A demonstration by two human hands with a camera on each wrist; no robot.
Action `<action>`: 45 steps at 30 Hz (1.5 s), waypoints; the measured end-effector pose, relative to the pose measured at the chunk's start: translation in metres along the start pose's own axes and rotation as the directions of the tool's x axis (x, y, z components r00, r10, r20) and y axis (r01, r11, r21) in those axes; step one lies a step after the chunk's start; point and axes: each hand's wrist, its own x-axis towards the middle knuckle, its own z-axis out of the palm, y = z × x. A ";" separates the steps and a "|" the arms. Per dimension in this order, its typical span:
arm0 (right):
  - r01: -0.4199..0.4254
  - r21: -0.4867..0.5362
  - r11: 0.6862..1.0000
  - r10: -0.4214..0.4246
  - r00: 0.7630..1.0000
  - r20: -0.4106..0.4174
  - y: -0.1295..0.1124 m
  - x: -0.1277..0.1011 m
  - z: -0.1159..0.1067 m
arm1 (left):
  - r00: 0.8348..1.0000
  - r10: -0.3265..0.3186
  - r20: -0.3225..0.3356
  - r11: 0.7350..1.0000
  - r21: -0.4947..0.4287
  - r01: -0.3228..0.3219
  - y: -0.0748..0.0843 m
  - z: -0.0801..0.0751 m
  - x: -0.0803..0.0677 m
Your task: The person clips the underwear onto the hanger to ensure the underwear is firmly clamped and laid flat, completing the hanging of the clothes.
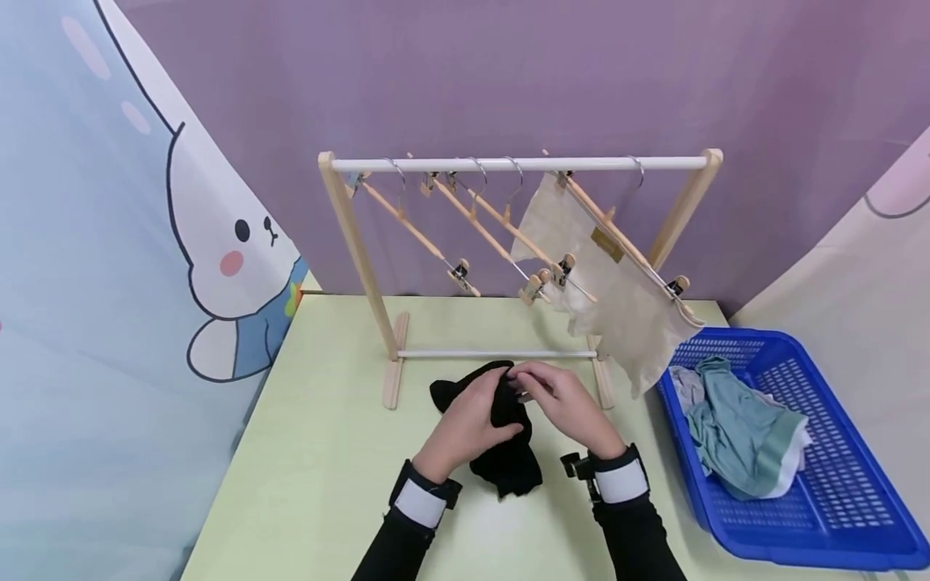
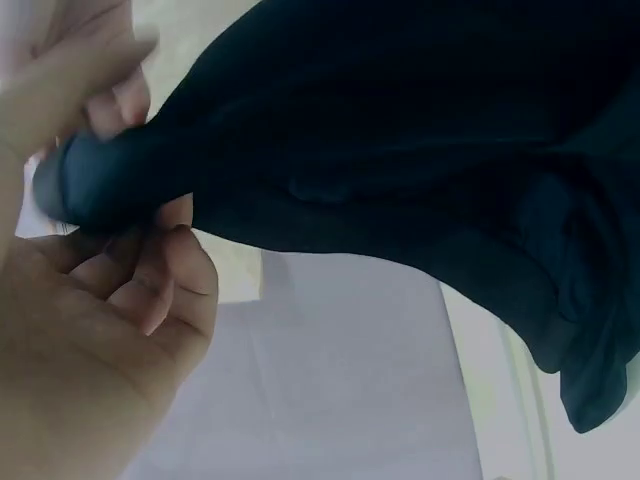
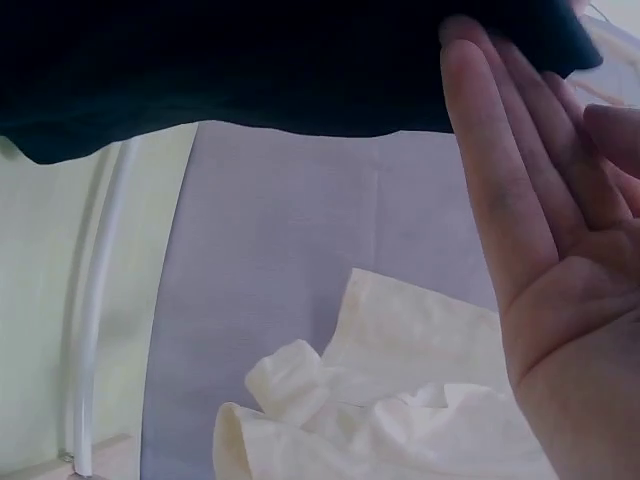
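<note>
On the far left I am looking at a curtain with a cartoon rabbit [image 1: 232, 266], hanging beside the pale green table [image 1: 320, 452]. Moving right, a wooden drying rack [image 1: 363, 258] is standing at the back of the table, with several clip hangers [image 1: 465, 218] dangling from its white top rail and a cream cloth [image 1: 617, 298] clipped to the rightmost one.

In front of the rack's lower rail, I am watching my left hand [image 1: 468, 424] gripping a black garment [image 1: 508, 456], which is lying bunched on the table between both hands. From the left wrist view, the fingers [image 2: 165, 270] are curling round a gathered fold of the black cloth and pinching it. My right hand [image 1: 563, 403] is meeting the same garment just beside the left hand; the right wrist view is showing its fingers [image 3: 490, 180] lying straight and close together, the tips touching the cloth's edge rather than closing round it.

Further right, a blue plastic basket [image 1: 835, 516] is sitting at the table's edge, holding a teal garment [image 1: 734, 436] and some white cloth.
</note>
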 end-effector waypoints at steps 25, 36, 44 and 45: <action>0.005 -0.277 0.961 0.019 0.996 0.085 0.033 -0.006 -0.008 | 0.875 0.037 -0.483 0.976 -0.169 -0.135 -0.022 -0.069 -0.004; 0.002 -0.308 0.951 0.006 1.000 0.026 0.043 -0.023 -0.050 | 0.795 -0.146 -0.589 0.975 -0.223 0.014 -0.051 -0.096 -0.027; -0.005 -0.164 0.986 -0.003 0.999 -0.045 0.005 -0.045 -0.086 | 0.818 -0.321 -0.478 0.878 -0.474 0.068 -0.048 -0.102 -0.051; -0.014 -0.161 0.987 0.007 0.999 -0.047 0.005 -0.046 -0.089 | 0.825 -0.347 -0.447 0.862 -0.497 0.094 -0.049 -0.100 -0.051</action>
